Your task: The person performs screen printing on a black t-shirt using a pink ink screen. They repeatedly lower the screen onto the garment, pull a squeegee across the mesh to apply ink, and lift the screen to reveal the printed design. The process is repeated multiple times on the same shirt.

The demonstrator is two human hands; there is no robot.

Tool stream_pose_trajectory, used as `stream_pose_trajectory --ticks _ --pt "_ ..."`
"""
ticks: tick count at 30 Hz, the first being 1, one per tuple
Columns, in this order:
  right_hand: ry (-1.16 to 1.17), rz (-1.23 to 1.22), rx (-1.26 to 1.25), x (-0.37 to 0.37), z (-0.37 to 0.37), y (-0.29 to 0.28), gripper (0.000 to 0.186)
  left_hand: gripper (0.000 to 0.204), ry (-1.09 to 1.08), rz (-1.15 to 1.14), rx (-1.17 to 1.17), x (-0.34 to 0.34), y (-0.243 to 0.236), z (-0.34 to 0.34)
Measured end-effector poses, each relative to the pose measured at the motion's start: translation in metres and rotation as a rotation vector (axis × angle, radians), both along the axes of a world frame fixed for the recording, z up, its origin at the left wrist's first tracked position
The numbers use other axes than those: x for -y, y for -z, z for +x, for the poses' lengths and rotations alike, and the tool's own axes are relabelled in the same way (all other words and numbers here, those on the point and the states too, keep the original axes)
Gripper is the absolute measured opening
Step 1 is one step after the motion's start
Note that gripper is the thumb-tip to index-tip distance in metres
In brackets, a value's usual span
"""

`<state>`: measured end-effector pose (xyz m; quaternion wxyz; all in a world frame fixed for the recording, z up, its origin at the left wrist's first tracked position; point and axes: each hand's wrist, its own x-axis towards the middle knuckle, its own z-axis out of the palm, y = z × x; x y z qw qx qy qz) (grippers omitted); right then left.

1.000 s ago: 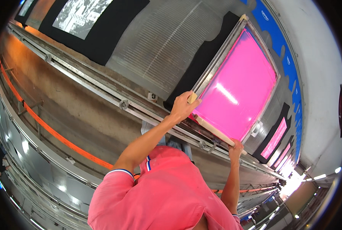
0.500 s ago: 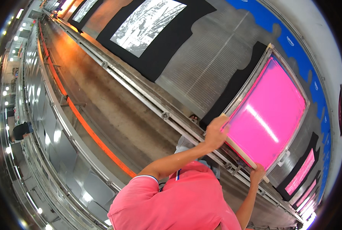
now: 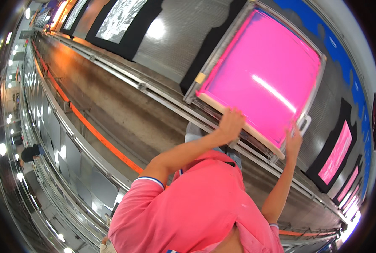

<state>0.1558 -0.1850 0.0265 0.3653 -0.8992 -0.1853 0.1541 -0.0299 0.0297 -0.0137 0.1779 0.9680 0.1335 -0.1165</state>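
A screen-printing frame [image 3: 214, 57] with a glossy pink surface [image 3: 259, 63] lies on the long bench over dark fabric. A pale bar [image 3: 210, 101] runs along its near edge. My left hand [image 3: 232, 124] is closed over the middle of this bar. My right hand [image 3: 294, 137] is at the frame's near right corner, beside a pale handle [image 3: 306, 124]; it is smeared by motion, and I cannot make out whether it grips anything.
Black fabric pieces with white [image 3: 118, 19] and pink [image 3: 333, 152] prints lie along the bench [image 3: 171, 46]. A metal rail [image 3: 91, 55] edges it. An orange rail [image 3: 91, 126] runs left of a walkway [image 3: 116, 109]. A person in dark clothing [image 3: 32, 152] is at far left.
The pale bar now lies flat along the frame's near edge. My left hand has moved right along it; my right hand has moved up to the corner by the handle. The view has shifted.
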Motion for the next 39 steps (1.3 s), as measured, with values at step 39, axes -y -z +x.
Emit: stream_pose_trajectory --ticks 39 --pt "0.460 -0.029 0.230 0.130 0.197 0.067 0.029 0.017 0.069 -0.059 0.123 0.054 -0.005 0.022"
